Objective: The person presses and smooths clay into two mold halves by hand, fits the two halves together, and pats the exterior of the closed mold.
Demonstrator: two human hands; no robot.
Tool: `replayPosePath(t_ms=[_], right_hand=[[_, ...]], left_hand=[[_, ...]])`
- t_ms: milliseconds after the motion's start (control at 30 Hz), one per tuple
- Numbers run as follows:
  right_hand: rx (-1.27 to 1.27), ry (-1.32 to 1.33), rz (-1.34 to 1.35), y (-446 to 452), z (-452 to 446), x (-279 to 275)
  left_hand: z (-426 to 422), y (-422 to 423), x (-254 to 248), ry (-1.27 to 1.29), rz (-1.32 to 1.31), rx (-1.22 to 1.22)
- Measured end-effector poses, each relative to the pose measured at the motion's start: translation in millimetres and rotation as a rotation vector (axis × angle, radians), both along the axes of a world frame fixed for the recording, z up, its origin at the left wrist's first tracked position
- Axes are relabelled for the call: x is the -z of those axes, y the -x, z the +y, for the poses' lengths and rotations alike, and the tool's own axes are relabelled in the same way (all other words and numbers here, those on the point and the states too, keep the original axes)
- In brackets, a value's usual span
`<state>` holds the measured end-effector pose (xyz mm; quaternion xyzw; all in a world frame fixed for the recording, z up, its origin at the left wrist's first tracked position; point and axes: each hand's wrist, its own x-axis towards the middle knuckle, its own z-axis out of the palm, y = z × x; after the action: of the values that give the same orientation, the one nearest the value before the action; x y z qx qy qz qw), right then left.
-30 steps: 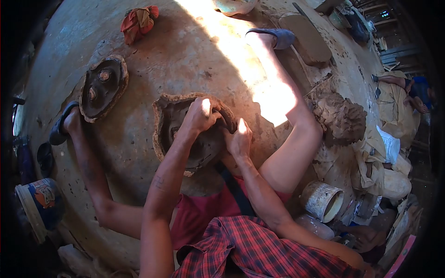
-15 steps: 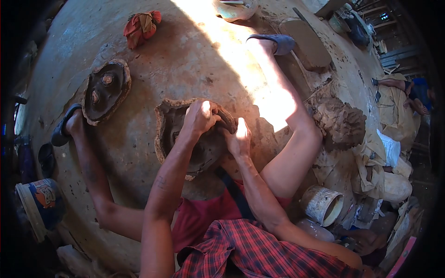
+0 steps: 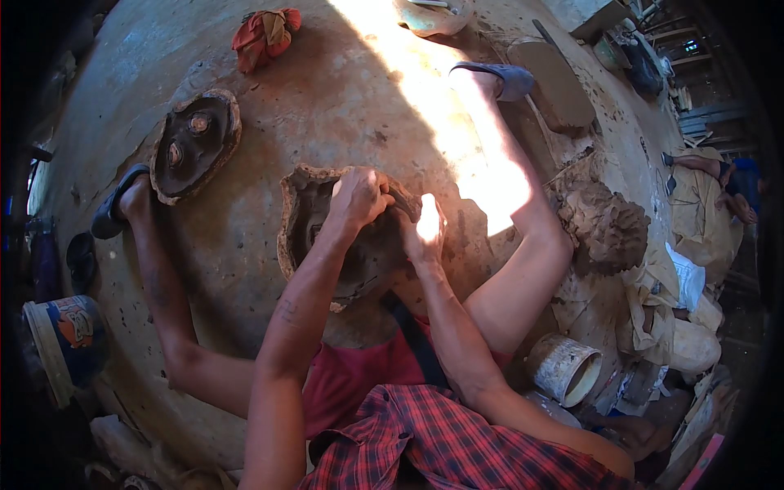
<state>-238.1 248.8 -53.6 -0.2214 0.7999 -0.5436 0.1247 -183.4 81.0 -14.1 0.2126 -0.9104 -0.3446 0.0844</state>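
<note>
Between my bent legs lies a rough-edged mould (image 3: pixel 287 233) lined with dark wet clay (image 3: pixel 371 260). My left hand (image 3: pixel 359 196) is closed at the mould's far rim, its fingers curled onto the clay there. Just to its right, my right hand (image 3: pixel 426 233) is closed on the right side of the same rim, thumb up and fingers mostly hidden. A dark band of clay (image 3: pixel 402 198) shows between the two hands. Beyond my left foot rests a second clay-lined mould (image 3: pixel 189 166) with two round knobs inside; neither hand touches it.
A lump of clay (image 3: pixel 604 224) sits beside my right knee, with a dirty white bucket (image 3: pixel 565 367) nearer me. A printed bucket (image 3: pixel 69 343) stands at left. A red cloth bundle (image 3: pixel 263 39) lies ahead. Another person (image 3: pixel 735 184) is at far right.
The whole view has shifted slightly, so things appear a little further right and up. Both hands stay at the mould's rim; more of the clay band between them shows now.
</note>
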Motion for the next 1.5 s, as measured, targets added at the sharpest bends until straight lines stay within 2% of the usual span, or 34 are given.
replayPosePath(t_ms=[67, 133, 200, 300, 367, 500, 567, 600, 667, 767, 800, 867, 967, 1000, 1067, 1133, 1200, 1233, 1300, 1367, 1433, 1500], right_hand=[[0.139, -0.269, 0.233, -6, -9, -10], [0.130, -0.221, 0.189, -5, -8, -12], [0.115, -0.176, 0.138, -2, -7, -16], [-0.027, -0.075, 0.030, 1, -8, -26], [0.050, -0.269, 0.120, 4, -18, -22], [0.087, -0.354, 0.227, 10, -18, -12], [-0.040, -0.026, -0.048, 20, -14, 9], [-0.047, -0.030, -0.051, 18, -16, 3], [0.028, -0.363, 0.071, 12, -24, -20], [0.114, -0.507, 0.125, 9, -31, -25], [0.115, -0.501, 0.137, 15, -29, -21], [-0.059, -0.313, 0.107, 26, -21, -1], [-0.096, -0.347, 0.033, 25, -28, -19], [-0.101, -0.352, 0.027, 24, -28, -6], [0.008, -0.551, 0.462, 29, -31, 29], [-0.014, -0.508, 0.476, 26, -30, 16], [-0.041, -0.452, 0.498, 33, -33, 0], [-0.030, -0.017, -0.185, 39, -32, -10], [-0.025, 0.412, -0.879, 42, -35, -26], [-0.228, -0.505, -0.143, 38, -47, -54], [-0.187, -0.546, -0.093, 37, -53, -34], [-0.088, -0.729, 0.221, 35, -56, -31]], left_hand=[[-4, 0, 8, 0.015, 0.061, 0.012], [-6, 1, -2, 0.033, 0.126, 0.023], [-8, -3, -12, -0.160, -0.062, -0.045], [-9, -12, -6, -0.084, -0.022, -0.067], [-9, -14, 4, -0.075, -0.008, -0.092], [-9, -13, -2, -0.050, 0.054, -0.101], [-9, -14, -5, -0.049, 0.048, -0.123], [-7, -15, -4, -0.057, 0.034, -0.137], [-8, -15, -1, -0.069, 0.017, -0.150], [-6, -14, -1, -0.094, -0.032, -0.167], [-7, -12, -2, -0.109, -0.063, -0.183], [-8, -11, 1, -0.084, -0.030, -0.179], [-8, -14, 6, -0.048, 0.010, -0.183], [-8, -15, 8, -0.028, 0.034, -0.182], [-12, -13, 5, -0.049, 0.014, -0.190], [-11, -13, 2, -0.069, 0.004, -0.192], [-13, -21, -1, -0.098, 0.233, -0.359], [-16, -29, -5, -0.094, 0.235, -0.364], [-22, -53, -13, -0.220, 0.343, -0.550], [-26, -87, -21, -0.263, 0.342, -0.604], [-31, -118, -18, -0.309, 0.331, -0.790], [-34, -146, 2, -0.376, 0.357, -0.863]])
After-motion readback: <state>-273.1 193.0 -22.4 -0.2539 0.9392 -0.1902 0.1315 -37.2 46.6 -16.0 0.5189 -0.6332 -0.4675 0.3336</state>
